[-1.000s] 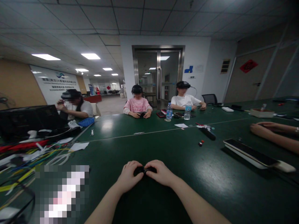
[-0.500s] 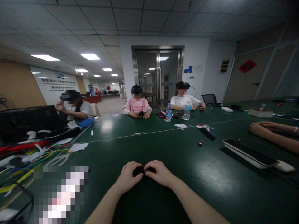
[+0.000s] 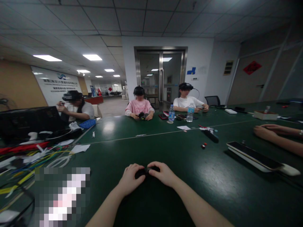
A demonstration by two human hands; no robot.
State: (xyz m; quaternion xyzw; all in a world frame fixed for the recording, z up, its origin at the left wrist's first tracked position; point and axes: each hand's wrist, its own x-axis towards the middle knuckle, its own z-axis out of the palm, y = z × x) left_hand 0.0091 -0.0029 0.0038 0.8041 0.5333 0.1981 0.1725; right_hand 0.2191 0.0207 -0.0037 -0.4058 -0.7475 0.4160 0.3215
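Both of my hands rest low in the middle of the view, over the dark green table [image 3: 165, 148]. My left hand [image 3: 131, 178] curls its fingers and thumb round a small black object [image 3: 141, 172]. From the other side my right hand [image 3: 163, 174] grips at the same dark area, its thumb and fingertips bent inward. The fingertips of the two hands nearly meet. What the black object is, and whether it is one piece or two, I cannot tell, since the fingers cover most of it.
Tangled cables [image 3: 56, 161] and a blue basket [image 3: 87, 123] lie left. A phone on a white box [image 3: 254, 156] stands right, near another person's hands [image 3: 265, 132]. Bottles [image 3: 190, 113], papers [image 3: 184, 127] and a black tool-like item [image 3: 210, 136] lie farther off. Three people sit beyond.
My right hand's fingers have shifted slightly at the black object; my left hand is nearly unchanged. Across the table, the person in pink has tilted up a black item.
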